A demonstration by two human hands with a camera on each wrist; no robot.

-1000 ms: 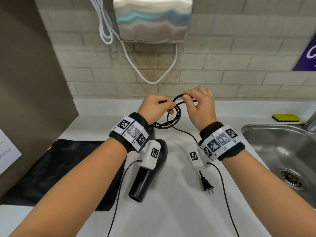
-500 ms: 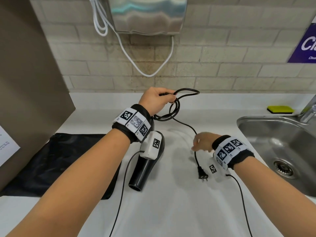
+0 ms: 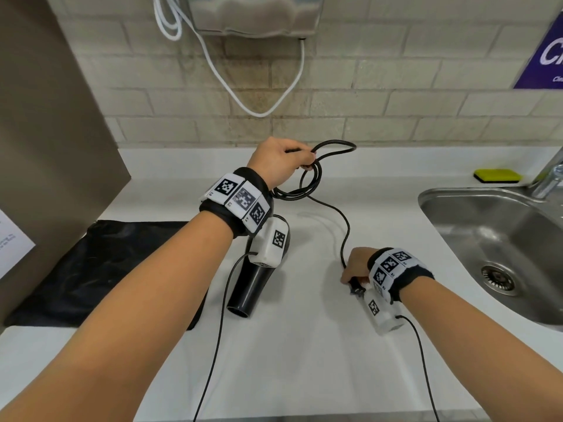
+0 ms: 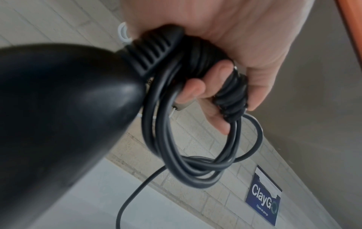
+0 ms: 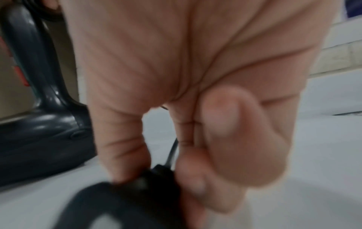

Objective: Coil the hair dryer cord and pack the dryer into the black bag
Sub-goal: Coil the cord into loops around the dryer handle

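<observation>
The black hair dryer [image 3: 254, 284] lies on the white counter [image 3: 304, 345], nozzle toward me, partly hidden under my left wrist. My left hand [image 3: 278, 162] is raised near the back wall and grips several loops of the black cord [image 3: 316, 175]; the left wrist view shows the fingers [image 4: 195, 88] curled round the coil [image 4: 195, 170] beside the dryer's handle end [image 4: 58, 116]. A loose run of cord drops to my right hand [image 3: 355, 268], which pinches the plug [image 3: 357, 288] low on the counter; the plug [image 5: 156, 178] is blurred. The black bag [image 3: 100, 269] lies flat at left.
A steel sink [image 3: 502, 254] with a tap [image 3: 548, 175] lies at right, and a yellow sponge [image 3: 498, 175] sits behind it. A hand dryer [image 3: 253, 13] with a white cable [image 3: 262, 111] hangs on the brick wall. A brown panel [image 3: 45, 132] bounds the left side.
My right hand left the coil, dropped down the loose cord toward me and took hold of the plug. My left hand kept hold of the loops.
</observation>
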